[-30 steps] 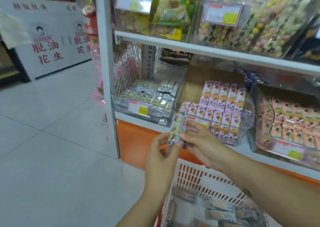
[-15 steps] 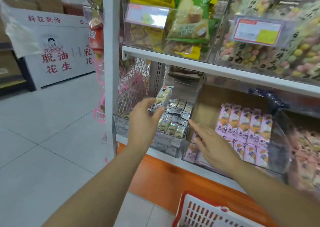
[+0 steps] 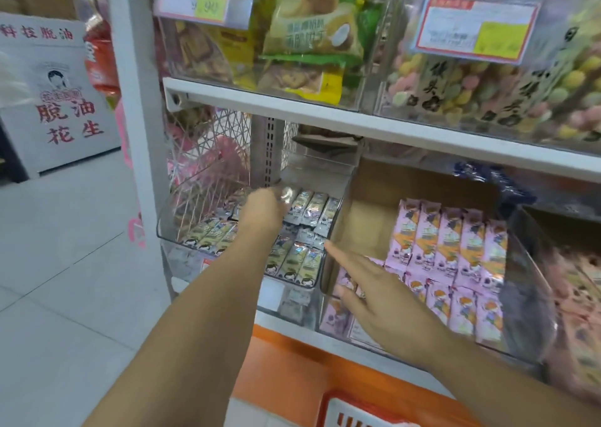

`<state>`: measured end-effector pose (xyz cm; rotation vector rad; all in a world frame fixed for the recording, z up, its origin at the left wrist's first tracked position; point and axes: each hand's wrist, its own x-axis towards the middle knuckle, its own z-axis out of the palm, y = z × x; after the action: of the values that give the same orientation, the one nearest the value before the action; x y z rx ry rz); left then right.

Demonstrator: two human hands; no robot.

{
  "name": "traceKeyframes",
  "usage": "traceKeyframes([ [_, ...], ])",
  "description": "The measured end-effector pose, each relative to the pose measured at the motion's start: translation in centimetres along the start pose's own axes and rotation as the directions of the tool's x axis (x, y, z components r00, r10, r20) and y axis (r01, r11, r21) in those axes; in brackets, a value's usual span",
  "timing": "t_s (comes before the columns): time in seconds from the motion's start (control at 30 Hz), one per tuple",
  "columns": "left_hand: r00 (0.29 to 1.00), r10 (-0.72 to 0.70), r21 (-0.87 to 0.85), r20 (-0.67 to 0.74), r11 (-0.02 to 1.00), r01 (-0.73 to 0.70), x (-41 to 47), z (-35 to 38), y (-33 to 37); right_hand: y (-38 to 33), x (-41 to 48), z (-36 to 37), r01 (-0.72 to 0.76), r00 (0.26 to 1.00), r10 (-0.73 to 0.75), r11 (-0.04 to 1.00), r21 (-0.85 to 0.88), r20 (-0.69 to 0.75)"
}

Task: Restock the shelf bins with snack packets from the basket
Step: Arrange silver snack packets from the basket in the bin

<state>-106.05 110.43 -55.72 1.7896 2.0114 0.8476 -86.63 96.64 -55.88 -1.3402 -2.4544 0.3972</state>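
Note:
My left hand [image 3: 264, 210] reaches deep into the clear shelf bin [image 3: 165, 235] of silver and green snack packets [image 3: 294, 260]. It pinches one shiny snack packet [image 3: 288, 195] at its fingertips, low over the back row; the fingers themselves are hidden behind the hand. My right hand [image 3: 377, 296] is spread with straight fingers at the front edge between that bin and the neighbouring bin of pink packets [image 3: 452, 257], its forefinger pointing at the silver packets. Only the red rim of the basket [image 3: 328, 405] shows at the bottom edge.
A white shelf board [image 3: 325, 117] runs close above the bins, carrying clear bins of yellow biscuit bags [image 3: 309, 36] and pastel sweets [image 3: 487, 94]. The white upright post [image 3: 136, 108] stands left of the bin. Open tiled floor [image 3: 65, 264] lies to the left.
My left hand carried the packet from in front of the shelf into the silver-packet bin and lowered it toward the back row. My right hand let go and moved to the bin's front edge.

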Motion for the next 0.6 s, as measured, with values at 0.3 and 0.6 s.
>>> traceKeyframes([
  [0.3, 0.997, 0.006, 0.209, 0.08, 0.978, -0.022, 0.1, 0.8, -1.1, 0.3, 0.0, 0.3, 0.021, 0.999, -0.022, 1.0, -0.011, -0.031],
  [0.6, 0.743, 0.483, -0.113, -0.463, 0.8, -0.59, -14.5, 0.2, -0.7, 0.0, -0.1, 0.6, 0.159, 0.928, -0.179, 0.983, -0.088, -0.325],
])
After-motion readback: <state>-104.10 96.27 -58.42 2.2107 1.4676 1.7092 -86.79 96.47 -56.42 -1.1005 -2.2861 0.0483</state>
